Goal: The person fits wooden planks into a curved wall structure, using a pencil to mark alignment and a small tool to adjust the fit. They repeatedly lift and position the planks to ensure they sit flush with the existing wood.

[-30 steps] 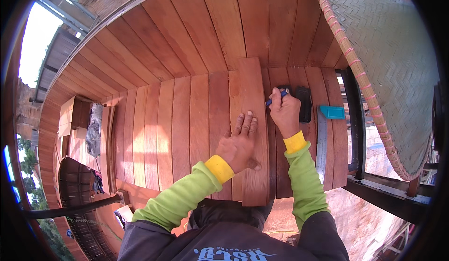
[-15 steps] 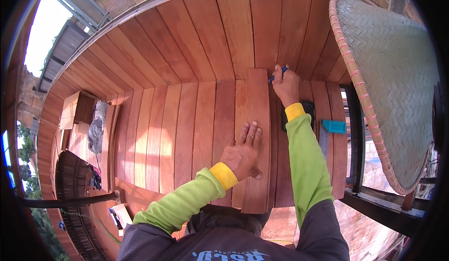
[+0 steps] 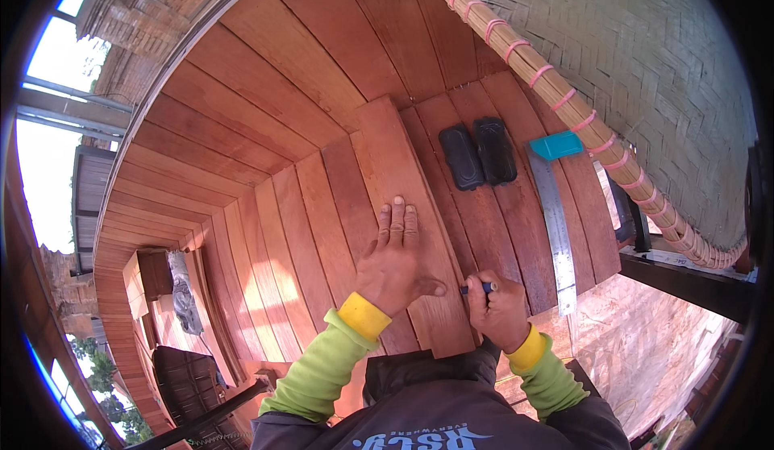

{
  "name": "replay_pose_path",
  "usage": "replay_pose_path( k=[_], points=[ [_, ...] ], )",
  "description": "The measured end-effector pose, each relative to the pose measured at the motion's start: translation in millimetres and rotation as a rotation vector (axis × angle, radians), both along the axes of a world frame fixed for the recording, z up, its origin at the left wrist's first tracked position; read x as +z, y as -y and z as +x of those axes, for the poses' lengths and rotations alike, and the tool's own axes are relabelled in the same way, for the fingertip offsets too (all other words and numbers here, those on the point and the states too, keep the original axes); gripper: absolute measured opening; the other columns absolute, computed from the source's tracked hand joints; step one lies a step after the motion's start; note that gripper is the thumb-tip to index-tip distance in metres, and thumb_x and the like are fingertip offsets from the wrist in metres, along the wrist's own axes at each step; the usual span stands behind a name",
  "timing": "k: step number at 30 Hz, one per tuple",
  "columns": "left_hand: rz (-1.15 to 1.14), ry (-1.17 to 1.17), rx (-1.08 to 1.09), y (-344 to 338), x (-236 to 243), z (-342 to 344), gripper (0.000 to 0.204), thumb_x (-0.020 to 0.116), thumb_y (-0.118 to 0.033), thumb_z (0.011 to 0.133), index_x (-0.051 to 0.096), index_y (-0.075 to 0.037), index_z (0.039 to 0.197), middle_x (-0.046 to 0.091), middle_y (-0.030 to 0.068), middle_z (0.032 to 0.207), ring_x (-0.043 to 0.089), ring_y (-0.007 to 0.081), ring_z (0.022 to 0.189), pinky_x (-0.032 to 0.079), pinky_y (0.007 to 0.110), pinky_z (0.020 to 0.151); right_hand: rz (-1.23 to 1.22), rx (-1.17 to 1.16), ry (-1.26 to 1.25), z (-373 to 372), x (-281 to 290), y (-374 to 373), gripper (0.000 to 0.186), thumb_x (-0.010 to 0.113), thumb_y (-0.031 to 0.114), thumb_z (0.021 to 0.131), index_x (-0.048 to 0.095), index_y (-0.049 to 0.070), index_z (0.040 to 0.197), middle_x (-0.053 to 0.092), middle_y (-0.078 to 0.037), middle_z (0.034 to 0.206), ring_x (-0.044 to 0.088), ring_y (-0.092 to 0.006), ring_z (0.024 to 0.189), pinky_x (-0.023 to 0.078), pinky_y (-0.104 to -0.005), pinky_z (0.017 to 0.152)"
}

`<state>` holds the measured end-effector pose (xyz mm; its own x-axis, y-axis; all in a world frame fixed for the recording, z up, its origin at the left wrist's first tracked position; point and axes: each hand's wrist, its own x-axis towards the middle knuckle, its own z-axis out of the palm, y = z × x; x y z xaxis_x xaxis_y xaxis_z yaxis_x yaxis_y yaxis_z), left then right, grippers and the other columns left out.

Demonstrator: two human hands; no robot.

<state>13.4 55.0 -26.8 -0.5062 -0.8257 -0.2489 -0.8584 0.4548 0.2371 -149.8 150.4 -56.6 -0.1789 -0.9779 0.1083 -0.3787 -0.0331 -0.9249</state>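
A loose reddish-brown plank (image 3: 387,148) lies lengthwise on top of the boards of a wooden bench seat (image 3: 322,196). My left hand (image 3: 393,269) rests flat on this plank, fingers stretched forward and thumb out to the right, holding nothing. Near the plank's close end, at its right edge, my right hand (image 3: 500,313) is closed around a dark blue pen or pencil (image 3: 487,287). Its tip points left toward the plank's edge. To the right on the seat lies a try square (image 3: 556,216) with a metal blade and a teal handle.
An open black case (image 3: 459,156) sits on the seat between plank and square. A woven mat with a bound cane rim (image 3: 556,83) stands at the right. The slatted backrest (image 3: 266,71) curves along the far side. A cardboard box (image 3: 139,285) stands at far left.
My right hand has come from the plank's far end down to its near end with the pen or pencil, uncovering the black case. My left hand stays on the plank. The view has turned.
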Motion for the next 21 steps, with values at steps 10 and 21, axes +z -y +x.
replay_pose_path(
  k=[10,21],
  points=[
    [0.043,0.015,-0.046,5.2,-1.3,-0.5,0.126,0.081,-0.056,0.053,0.023,0.013,0.140,0.021,0.0357,0.146,0.020,0.0464,0.139,0.028,0.044,0.112,-0.331,-0.145,-0.138,18.5,-48.5,255.5,0.036,0.058,0.020,0.091,0.053,-0.004,0.064,0.053,-0.025,0.059,0.055,-0.0430,0.058,0.042,-0.0445,0.048],
    [0.069,0.039,-0.017,3.5,0.1,-2.6,0.128,0.083,-0.054,0.050,0.022,0.012,0.141,0.020,0.0342,0.147,0.021,0.0461,0.138,0.030,0.043,0.111,-0.310,-0.160,-0.157,14.3,-49.2,250.5,0.039,0.056,0.024,0.091,0.055,-0.004,0.064,0.053,-0.026,0.062,0.055,-0.0445,0.060,0.041,-0.0456,0.049]
  ],
)
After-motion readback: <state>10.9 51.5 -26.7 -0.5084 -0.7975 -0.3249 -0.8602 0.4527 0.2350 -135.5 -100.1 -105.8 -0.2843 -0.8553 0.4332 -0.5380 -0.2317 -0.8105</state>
